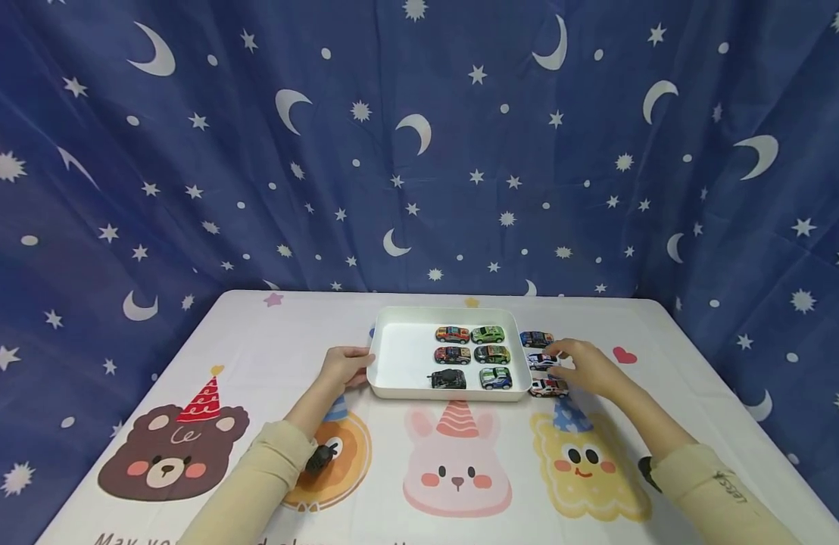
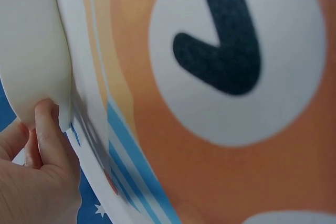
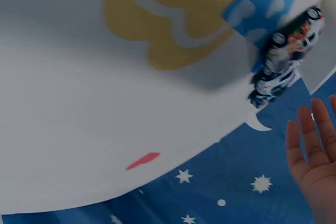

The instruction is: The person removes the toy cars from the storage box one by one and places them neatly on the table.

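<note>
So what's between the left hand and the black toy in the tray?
Head view: the left hand holds the tray; past its wall, bare floor reaches the black toy.

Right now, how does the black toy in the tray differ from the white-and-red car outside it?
The black toy looks dark all over, while the white-and-red car has bright, mixed colours. The black toy lies inside the white tray; the white-and-red car stands on the table, to the tray's right. Both lie roughly parallel to the tray's long sides.

A shallow white tray [image 1: 402, 356] holds six toy vehicles [image 1: 492, 354] in two columns. Three patterned cars [image 1: 539, 362] line its right end.
</note>
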### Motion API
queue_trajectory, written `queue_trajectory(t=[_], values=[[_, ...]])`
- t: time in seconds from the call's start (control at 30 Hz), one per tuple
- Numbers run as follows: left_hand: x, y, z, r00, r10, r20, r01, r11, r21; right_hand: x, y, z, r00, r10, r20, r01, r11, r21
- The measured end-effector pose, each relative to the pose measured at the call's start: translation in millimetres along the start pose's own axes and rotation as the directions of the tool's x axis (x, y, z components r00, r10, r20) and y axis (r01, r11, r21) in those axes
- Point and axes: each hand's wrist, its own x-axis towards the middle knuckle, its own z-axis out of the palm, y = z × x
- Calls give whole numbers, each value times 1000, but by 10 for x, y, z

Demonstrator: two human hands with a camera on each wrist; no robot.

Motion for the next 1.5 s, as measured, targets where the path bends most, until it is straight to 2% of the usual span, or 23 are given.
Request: queue_trajectory(t=[0.47, 0.87, 1.3, 1.5], values=[[-29, -9, -4, 999, 38, 6, -37, 999, -4, 208, -307, -51, 996, -82, -27, 83, 996, 30], [5, 1, 12, 1000, 21, 10, -21, 1000, 1, 454, -588, 27, 980, -199, 9, 199, 980, 15], [24, -8, -49, 1000, -13, 12, 13, 1000, 7, 793, -780, 106, 964, -258, 71, 259, 966, -1], [47, 1, -30, 1000, -11, 23, 11, 1000, -4, 937, -806, 42, 968, -234, 88, 238, 971, -30]])
